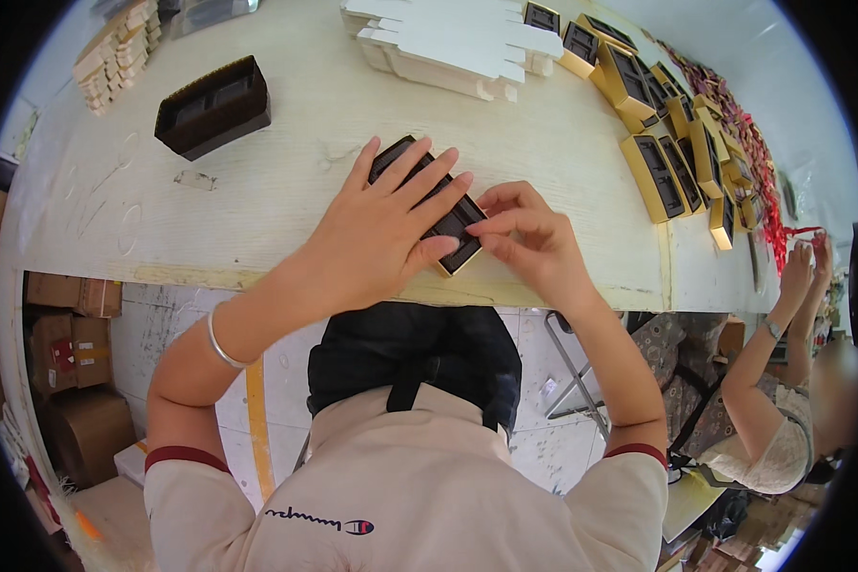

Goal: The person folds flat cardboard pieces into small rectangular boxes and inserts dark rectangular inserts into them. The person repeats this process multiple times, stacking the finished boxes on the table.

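Near the front edge of the table lies a narrow box with a dark compartmented plastic tray point(456, 221) in it and a thin gold edge. My left hand point(377, 224) lies across the tray from the left, its fingers spread and stretched out over it, hiding much of the middle. At the tray's right side, my right hand point(529, 229) has its fingers curled, with thumb and forefinger pinching at the rim near the lower end. Further off to the left stands a stack of dark plastic trays point(213, 107), apart from both hands.
White flat carton blanks point(448, 43) are piled at the far middle. Gold boxes with dark trays point(653, 176) crowd the right, beside red ribbons point(777, 200). Cream-coloured card pieces point(116, 57) stack at far left. At right, a co-worker's hands point(806, 267) hold red ribbon.
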### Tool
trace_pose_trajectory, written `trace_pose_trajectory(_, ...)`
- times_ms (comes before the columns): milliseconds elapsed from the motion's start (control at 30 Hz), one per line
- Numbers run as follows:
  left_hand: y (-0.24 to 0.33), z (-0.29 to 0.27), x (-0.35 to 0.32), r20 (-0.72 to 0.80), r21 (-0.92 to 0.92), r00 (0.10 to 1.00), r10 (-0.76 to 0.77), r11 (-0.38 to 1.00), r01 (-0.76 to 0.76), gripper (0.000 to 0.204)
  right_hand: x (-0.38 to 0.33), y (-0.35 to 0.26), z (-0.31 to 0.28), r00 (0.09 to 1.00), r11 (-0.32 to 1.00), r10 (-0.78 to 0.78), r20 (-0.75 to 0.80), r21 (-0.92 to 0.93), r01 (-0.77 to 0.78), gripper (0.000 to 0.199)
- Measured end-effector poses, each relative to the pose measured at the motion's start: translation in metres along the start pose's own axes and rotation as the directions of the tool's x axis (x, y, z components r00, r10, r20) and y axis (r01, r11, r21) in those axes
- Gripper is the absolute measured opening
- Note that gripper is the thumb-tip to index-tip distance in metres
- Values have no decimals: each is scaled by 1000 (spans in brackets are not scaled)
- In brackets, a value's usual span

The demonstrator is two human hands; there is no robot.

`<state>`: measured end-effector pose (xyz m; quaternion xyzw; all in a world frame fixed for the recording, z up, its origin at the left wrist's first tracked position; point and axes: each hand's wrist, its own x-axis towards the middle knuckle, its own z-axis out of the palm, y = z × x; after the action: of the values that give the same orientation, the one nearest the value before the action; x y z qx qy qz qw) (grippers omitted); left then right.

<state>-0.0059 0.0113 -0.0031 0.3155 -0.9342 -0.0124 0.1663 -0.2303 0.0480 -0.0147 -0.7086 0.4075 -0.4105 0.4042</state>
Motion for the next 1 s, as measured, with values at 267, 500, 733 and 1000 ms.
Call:
trace_pose_trajectory(267, 4, 3, 0, 44, -72, 999, -14, 997, 17, 79, 1, -9, 26, 975, 877, -220, -2, -438, 197, 50)
trace_pose_trajectory(500, -5, -26, 2, 171, -598, 978, -118, 777, 199, 87, -11, -10, 25, 962, 678, -265, 71, -695, 238, 63)
trace_pose_trajectory(733, -29, -60, -17, -158, -460, 964, -214, 880, 120, 66, -25, -32, -72, 965, 653, -228, -132, -756, 51, 59)
trace_pose_trajectory(1000, -132, -97, -61, -163, 14, 779, -605, 788, 615, 38, -26, -24, -204, 920, 490, -239, -312, -856, -163, 55)
